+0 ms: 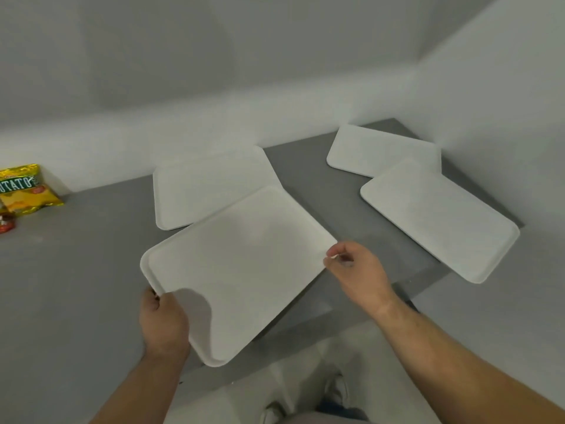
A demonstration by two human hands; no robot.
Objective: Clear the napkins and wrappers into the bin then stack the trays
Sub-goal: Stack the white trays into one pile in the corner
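Front tray is up in both hands, left hand gripping its near-left edge, right hand pinching the right corner. Its far edge overlaps a second tray lying on the grey desk. Back tray and right tray overlap near the wall corner. Chip bag sits far left.

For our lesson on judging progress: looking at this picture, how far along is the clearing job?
Done: the trays look bare. In hand: the left hand and right hand grip the near tray, partly over the back tray. Left: the crisp packet and red wrapper lie on the table; the right tray and far tray await stacking.
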